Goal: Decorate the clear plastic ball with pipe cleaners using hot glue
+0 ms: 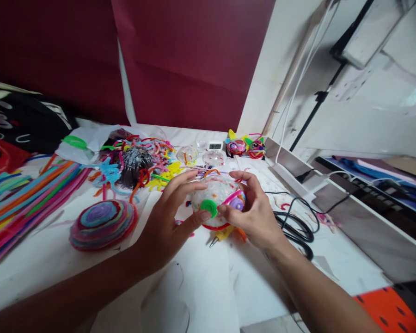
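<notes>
Between both hands is a clear plastic ball (217,187) with colored specks and a red rim along its bottom. A green coiled disc (208,208) and a purple coil (236,203) sit on its near side, with a pink strip (228,198) between them. My left hand (173,212) curves around the left side, its thumb against the green disc. On the right side, my right hand (256,208) grips the ball, thumb by the pink strip. Under it, a yellow glue gun nozzle (222,235) with a metal tip pokes out toward me.
Pipe cleaners (38,203) lie in bundles at left, beside a layered coiled dome (104,223). Behind stand a tangled pile (137,159), a small digital clock (215,146) and two decorated balls (245,146). A black cable (296,231) loops at right, near a grey box edge (333,217).
</notes>
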A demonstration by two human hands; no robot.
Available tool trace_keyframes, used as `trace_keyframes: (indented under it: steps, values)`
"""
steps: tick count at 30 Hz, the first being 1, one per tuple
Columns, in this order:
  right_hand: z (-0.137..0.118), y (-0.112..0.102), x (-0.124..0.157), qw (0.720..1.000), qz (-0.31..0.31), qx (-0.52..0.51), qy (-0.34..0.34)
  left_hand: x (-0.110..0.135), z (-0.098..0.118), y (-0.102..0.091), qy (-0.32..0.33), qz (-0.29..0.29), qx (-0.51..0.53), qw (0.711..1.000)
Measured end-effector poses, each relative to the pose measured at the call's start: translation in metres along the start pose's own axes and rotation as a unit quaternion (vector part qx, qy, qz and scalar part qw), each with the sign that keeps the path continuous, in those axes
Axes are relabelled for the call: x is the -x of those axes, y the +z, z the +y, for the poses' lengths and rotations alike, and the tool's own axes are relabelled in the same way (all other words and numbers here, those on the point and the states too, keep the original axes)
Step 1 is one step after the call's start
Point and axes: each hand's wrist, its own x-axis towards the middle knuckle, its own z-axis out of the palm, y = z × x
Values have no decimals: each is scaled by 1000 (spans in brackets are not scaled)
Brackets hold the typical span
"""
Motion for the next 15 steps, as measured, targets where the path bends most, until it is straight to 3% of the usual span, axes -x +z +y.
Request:
trace_keyframes:
  steps: [4,10,15]
  values:
    - [-1,1,2,1000,-5,3,-4,-4,6,-7,81,27,-107,991]
    - [-1,4,3,1000,-6,2,-5,-7,8,-9,157,2,-152,976]
    - [0,4,4,1000,-12,11,-8,-7,9,-10,182,-1,-170,968]
